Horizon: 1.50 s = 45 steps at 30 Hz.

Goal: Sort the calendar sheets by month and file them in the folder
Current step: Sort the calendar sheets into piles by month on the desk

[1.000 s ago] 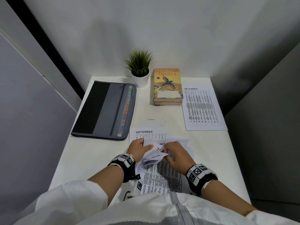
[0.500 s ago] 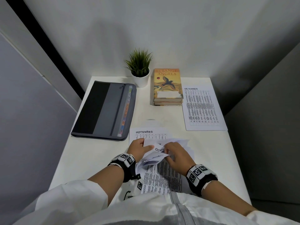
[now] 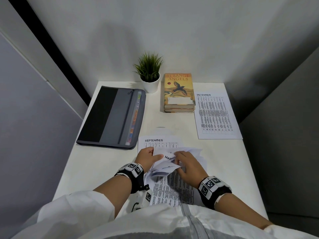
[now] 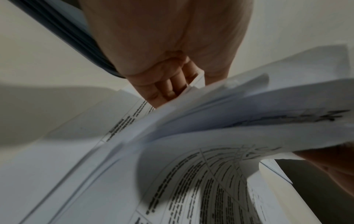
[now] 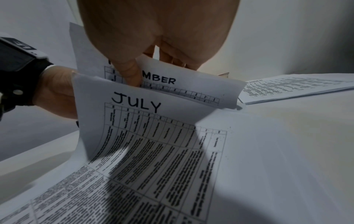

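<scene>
White desk [image 3: 107, 163] | hands [image 3: 187, 165] cover stack [image 3: 172, 188] | headings half-hidden

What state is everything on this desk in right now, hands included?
Folder: lying flat, closed.
December sheet: flat, set apart by the books.
September sheet: flat, partly under the stack.
Sheet stack: top edges lifted and fanned.
July sheet: bent upward.
Left hand: grips the lifted sheets.
Right hand: fingers curled, leafing through sheets.
</scene>
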Available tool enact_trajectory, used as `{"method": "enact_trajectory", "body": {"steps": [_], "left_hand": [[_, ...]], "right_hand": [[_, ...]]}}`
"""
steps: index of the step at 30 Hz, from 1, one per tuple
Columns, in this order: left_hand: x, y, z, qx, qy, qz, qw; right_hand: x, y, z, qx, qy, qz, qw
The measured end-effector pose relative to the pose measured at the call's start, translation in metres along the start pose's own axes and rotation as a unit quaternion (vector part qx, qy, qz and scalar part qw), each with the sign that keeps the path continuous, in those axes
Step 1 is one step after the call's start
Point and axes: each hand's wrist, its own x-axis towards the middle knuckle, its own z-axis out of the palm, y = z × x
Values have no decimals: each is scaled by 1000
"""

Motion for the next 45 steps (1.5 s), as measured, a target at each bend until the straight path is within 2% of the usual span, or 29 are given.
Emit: {"method": "enact_trajectory", "body": {"steps": [4, 7, 10, 13, 20, 24, 29, 34, 38, 40, 42, 45], "left_hand": [[5, -2, -2, 52, 31, -10, 998], [7, 0, -1, 78, 28, -10, 996], [7, -3, 0, 54, 29, -3, 998], [3, -4, 0, 3, 4, -10, 1000], [6, -1, -2, 55, 49, -17, 997], [6, -3, -2, 54, 35, 4, 998], [-2, -1, 0, -20, 7, 26, 999], [2, -1, 0, 114, -14, 127, 985], [4, 0, -1, 137, 31, 101, 985], [5, 2, -3, 193, 46, 135, 971], [5, 9, -6, 231, 20, 151, 961], [-3, 25, -8, 161, -33, 129, 978]], "right_hand": [[0, 1, 0, 0, 1, 7, 1000], [1, 1, -1, 11, 2, 10, 1000], [1, 1, -1, 21, 8, 6, 1000], [1, 1, 0, 12, 2, 4, 1000], [1, -2, -2, 4, -2, 17, 1000], [2, -1, -3, 15, 6, 12, 1000], [6, -1, -2, 13, 3, 13, 1000], [9, -7, -6, 19, 2, 4, 1000], [13, -10, -14, -10, -20, 18, 1000], [18, -12, -21, -32, -35, 7, 999], [25, -14, -28, -58, -55, 2, 997], [33, -18, -34, -80, -62, 18, 995]]}}
